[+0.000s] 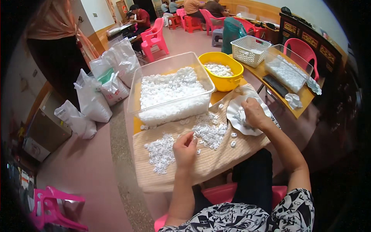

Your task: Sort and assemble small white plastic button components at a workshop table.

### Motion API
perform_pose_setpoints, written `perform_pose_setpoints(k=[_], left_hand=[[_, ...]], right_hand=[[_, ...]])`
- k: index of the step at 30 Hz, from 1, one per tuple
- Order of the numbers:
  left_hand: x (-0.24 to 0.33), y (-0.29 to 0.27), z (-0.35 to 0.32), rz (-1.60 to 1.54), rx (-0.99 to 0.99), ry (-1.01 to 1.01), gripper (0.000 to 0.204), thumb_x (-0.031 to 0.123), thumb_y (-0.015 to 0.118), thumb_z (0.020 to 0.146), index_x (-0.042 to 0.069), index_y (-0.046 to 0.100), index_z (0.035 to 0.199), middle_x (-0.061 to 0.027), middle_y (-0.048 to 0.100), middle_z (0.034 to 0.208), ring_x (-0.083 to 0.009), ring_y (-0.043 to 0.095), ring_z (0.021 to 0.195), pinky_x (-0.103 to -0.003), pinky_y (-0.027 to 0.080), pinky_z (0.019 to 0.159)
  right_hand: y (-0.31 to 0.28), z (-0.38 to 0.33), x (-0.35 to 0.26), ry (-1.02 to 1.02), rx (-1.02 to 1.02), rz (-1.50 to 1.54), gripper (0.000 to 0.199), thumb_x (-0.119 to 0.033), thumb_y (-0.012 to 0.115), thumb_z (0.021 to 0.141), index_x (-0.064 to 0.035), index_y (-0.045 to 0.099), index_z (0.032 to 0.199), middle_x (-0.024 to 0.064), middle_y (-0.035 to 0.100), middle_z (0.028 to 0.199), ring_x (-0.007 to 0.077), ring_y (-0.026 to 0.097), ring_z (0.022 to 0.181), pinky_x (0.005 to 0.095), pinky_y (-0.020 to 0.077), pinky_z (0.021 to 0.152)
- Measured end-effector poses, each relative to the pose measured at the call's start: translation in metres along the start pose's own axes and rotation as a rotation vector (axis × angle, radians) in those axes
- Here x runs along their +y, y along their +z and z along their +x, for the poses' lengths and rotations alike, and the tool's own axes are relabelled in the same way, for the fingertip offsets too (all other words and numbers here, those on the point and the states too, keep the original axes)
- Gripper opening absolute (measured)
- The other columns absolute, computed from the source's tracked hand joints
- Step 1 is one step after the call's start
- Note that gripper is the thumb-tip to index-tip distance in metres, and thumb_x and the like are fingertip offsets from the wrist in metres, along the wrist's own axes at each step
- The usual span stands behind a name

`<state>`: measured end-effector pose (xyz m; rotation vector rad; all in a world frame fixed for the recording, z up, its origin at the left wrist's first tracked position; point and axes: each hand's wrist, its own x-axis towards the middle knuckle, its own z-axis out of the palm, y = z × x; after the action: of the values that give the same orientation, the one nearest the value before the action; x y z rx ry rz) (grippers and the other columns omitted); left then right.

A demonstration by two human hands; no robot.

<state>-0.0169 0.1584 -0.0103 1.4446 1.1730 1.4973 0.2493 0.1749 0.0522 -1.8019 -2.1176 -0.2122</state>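
Note:
My left hand is closed in a pinch over the beige cloth, with a small white plastic piece showing at its fingertips. On one side of it lies a loose pile of white plastic pieces with holes; on the other is a second pile. My right hand reaches down into a white crumpled-edged sheet or dish holding small greyish bits. Its fingers are drawn together, and what they hold is hidden. A few single white pieces lie between the second pile and the dish.
Behind the cloth stand a clear plastic bin full of white pieces and a yellow tub. A side table holds a white basket and another clear bin. White sacks stand at left. People sit farther back.

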Motion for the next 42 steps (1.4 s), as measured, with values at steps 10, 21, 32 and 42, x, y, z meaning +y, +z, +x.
perform_pose_setpoints(k=[10,21,32,42], left_hand=[[0.006,-0.002,0.002,0.018,-0.04,0.28,0.015,-0.008,0.06,0.07,-0.001,0.062,0.083,-0.0037,0.057,0.076,-0.0082,0.047,0.06,-0.02,0.038,0.054],[0.034,0.01,-0.026,-1.028,-0.217,-0.294,0.015,0.005,0.055,0.083,-0.002,0.056,0.096,-0.0076,0.06,0.088,-0.0147,0.058,0.074,-0.024,0.048,0.067],[0.029,0.002,-0.01,0.031,0.066,0.326,0.017,-0.005,0.057,0.076,-0.003,0.06,0.092,-0.0116,0.061,0.078,-0.0158,0.058,0.067,-0.025,0.047,0.062],[0.028,-0.001,-0.009,0.185,0.075,0.393,0.011,-0.004,0.054,0.076,-0.002,0.058,0.086,-0.0127,0.06,0.079,-0.021,0.059,0.073,-0.029,0.046,0.065]], right_hand=[[-0.045,-0.038,-0.068,0.046,0.0,0.652,0.008,0.004,0.049,0.077,-0.0009,0.053,0.082,0.0053,0.052,0.073,0.0121,0.049,0.07,0.0238,0.0403,0.063],[-0.011,-0.021,-0.161,-0.035,0.389,0.757,0.012,0.003,0.049,0.075,0.0026,0.048,0.086,0.019,0.054,0.074,0.0358,0.054,0.07,0.0389,0.0432,0.063],[0.051,0.001,-0.158,0.401,0.113,1.376,0.008,0.002,0.053,0.071,0.0024,0.054,0.079,0.0039,0.055,0.07,0.0093,0.05,0.06,0.0217,0.0419,0.051],[0.039,-0.008,-0.163,0.497,0.001,1.609,0.008,0.002,0.051,0.075,0.0016,0.054,0.082,0.0042,0.056,0.073,0.0089,0.052,0.062,0.0207,0.0419,0.052]])
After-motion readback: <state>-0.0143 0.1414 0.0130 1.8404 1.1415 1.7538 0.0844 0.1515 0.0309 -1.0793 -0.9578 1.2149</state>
